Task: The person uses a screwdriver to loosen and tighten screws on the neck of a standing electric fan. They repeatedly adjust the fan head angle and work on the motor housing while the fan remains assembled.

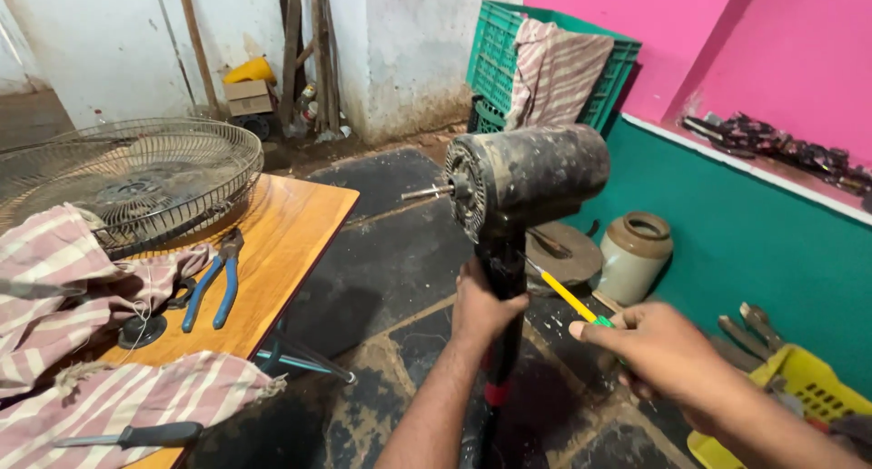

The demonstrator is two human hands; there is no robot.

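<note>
Dusty workshop floor (pixel 381 260), left hand (pixel 483 307) gripping fan pole (pixel 505 342), right hand (pixel 668 353) pinching yellow screwdriver (pixel 565 293)

Looks like a small repair workshop: pliers (pixel 215 286) and a fan guard (pixel 136 180) on the wooden table (pixel 291 228), loose tools along the ledge (pixel 772 147), grimy floor mats (pixel 391 251).
</note>
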